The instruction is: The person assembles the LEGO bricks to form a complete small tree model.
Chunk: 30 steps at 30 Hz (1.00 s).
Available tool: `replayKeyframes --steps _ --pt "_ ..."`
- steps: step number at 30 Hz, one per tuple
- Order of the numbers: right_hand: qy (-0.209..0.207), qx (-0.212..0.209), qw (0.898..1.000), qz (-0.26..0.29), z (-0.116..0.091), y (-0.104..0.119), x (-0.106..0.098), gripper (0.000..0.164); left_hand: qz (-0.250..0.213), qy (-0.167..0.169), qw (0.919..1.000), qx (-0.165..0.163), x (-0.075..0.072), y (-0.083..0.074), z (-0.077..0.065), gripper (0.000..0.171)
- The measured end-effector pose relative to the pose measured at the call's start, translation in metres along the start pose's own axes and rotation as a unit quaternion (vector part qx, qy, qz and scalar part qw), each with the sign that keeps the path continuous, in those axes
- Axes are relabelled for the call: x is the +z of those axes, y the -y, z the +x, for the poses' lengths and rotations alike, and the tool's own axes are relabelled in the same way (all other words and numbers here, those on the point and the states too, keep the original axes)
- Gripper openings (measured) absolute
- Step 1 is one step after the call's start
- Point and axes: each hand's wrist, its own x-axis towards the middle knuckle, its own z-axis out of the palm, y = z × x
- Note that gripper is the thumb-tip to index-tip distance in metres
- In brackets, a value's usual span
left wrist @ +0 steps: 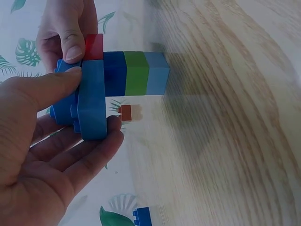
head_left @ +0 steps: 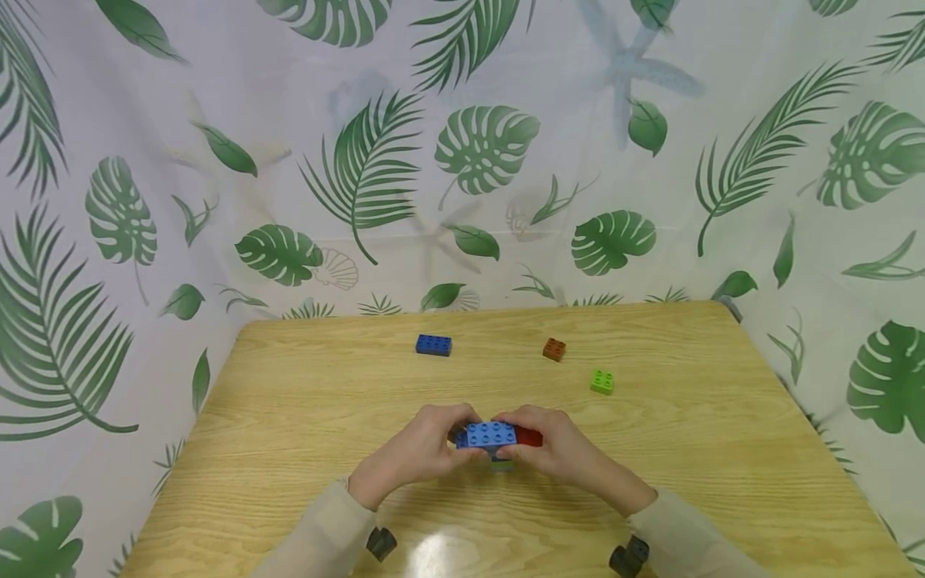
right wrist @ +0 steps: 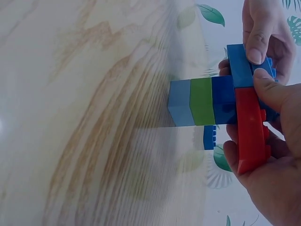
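Both hands meet around a stack of toy building bricks above the table's middle. A blue brick (head_left: 491,434) with studs up lies across the top. Beneath it, side by side, are a second blue brick (left wrist: 93,101) and a red brick (right wrist: 249,132). Below them runs a narrow column: a dark blue brick (right wrist: 223,99), a green brick (right wrist: 202,101) and a light blue brick (right wrist: 180,103) lowest, at the tabletop. My left hand (head_left: 426,445) grips the blue end between thumb and fingers. On the other end, my right hand (head_left: 564,449) holds the red brick and the top brick.
Loose on the wooden table (head_left: 325,385) beyond the hands are a dark blue brick (head_left: 433,345), a brown brick (head_left: 554,349) and a lime green brick (head_left: 602,382). A leaf-patterned curtain (head_left: 405,281) hangs behind the table and along both sides.
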Motion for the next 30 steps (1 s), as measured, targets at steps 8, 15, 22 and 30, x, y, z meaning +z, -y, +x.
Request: replayKeyframes --steps 8,15,22,30 --pt "0.011 0.015 1.0 0.016 0.0012 -0.0008 0.0007 0.045 -0.009 0.005 0.9999 -0.006 0.0004 0.0008 0.0021 0.025" --pt "0.011 0.015 1.0 0.015 0.0022 0.001 0.0001 0.042 -0.002 0.005 1.0 0.005 -0.0001 0.0022 0.0033 0.022" --pt "0.011 0.009 1.0 0.011 0.0017 0.0042 -0.0018 0.042 0.004 0.001 1.0 0.008 -0.0001 0.0028 0.0045 0.02" --pt "0.012 0.006 1.0 0.012 0.0014 0.0037 -0.0019 0.042 0.006 -0.005 1.0 0.005 0.0006 0.004 0.0041 0.02"
